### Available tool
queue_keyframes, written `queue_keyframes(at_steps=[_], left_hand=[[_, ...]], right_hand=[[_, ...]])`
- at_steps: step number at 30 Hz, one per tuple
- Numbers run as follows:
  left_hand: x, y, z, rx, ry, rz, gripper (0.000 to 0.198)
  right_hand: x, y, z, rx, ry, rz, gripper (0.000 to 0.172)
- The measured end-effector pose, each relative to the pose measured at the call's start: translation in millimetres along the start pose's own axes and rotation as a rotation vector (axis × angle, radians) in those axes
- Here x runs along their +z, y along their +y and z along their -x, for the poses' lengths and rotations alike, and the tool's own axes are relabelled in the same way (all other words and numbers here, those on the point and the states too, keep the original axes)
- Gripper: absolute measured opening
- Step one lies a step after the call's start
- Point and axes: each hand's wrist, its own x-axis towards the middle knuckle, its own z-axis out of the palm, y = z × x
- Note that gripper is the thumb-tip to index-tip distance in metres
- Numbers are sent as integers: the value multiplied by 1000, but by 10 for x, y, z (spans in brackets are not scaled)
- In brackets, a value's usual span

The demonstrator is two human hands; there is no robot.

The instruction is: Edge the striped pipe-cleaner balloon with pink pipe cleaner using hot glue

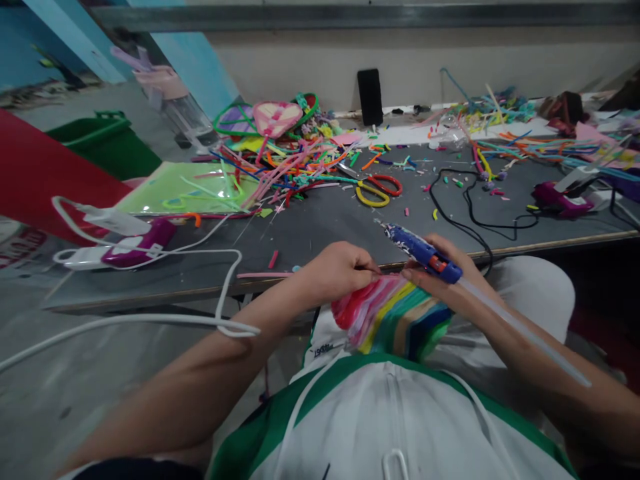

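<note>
My left hand [345,270] is closed, thumb and fingers pinching a pink pipe cleaner [265,275] along the upper edge of a striped rainbow pipe-cleaner piece [395,310]. This piece hangs over my lap in bands of red, pink, yellow, teal, tan, navy and green. A blue hot glue gun [423,253] is held in my right hand [443,270], its nozzle pointing up and left over the table edge. From its rear a long clear glue stick [525,337] sticks out. My right fingertips also touch the top edge of the rainbow piece.
Red-and-yellow-handled scissors [375,189] lie on the dark table [320,230], among pipe-cleaner scraps. A white cable [150,320] crosses at left by a purple power strip [143,247]. Behind are a phone [370,98], a tumbler [175,100] and a green bin [107,147].
</note>
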Motion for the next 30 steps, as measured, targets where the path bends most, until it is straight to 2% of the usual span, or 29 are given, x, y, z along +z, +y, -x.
queue_keyframes(at_steps=[6, 16, 23, 30], left_hand=[[8, 62, -33, -19, 20, -71, 25], [28, 54, -61, -17, -9, -98, 25], [27, 89, -51, -38, 4, -92, 27], [35, 119, -57, -42, 17, -107, 26]], right_hand=[[-1, 60, -48, 19, -61, -4, 23], [46, 131, -85, 29, -45, 87, 24], [48, 79, -53, -6, 2, 186, 24], [71, 101, -59, 3, 19, 191, 24]])
